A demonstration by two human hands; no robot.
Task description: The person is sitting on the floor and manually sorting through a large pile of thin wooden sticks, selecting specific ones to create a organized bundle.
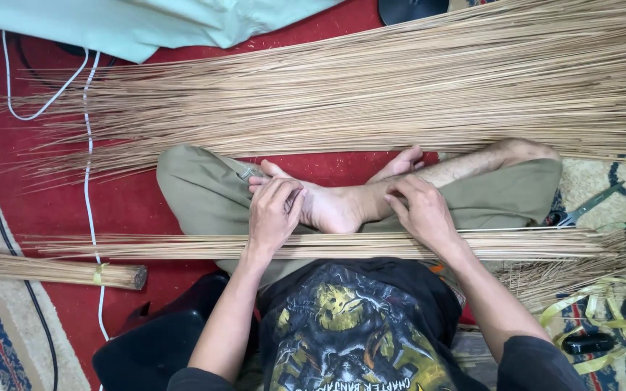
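far left, a tied bundle of thin tan sticks (52, 269) lies on the red mat (128, 206), its cut end pointing right, and a white cable (88, 181) runs down past it. across my lap sits a flat layer of long pale straw-coloured sticks (182, 246), long axis straight left to right, reaching out past both knees. my left hand (273, 213) is just above that layer, fingers curled together and pressed down near my bare foot (331, 206); whether they pinch a single stick i cannot tell. moving right, my right hand (422, 213) rests on the far edge of the same layer, fingers bent and close together, and its grip is hidden too. both hands are about equally near the sticks, which lie just on my body's side of them. beyond my legs, a big loose spread of the same sticks (400, 94) fans out. far right, grey scissors (581, 211) and yellow strapping ribbon (603, 311)
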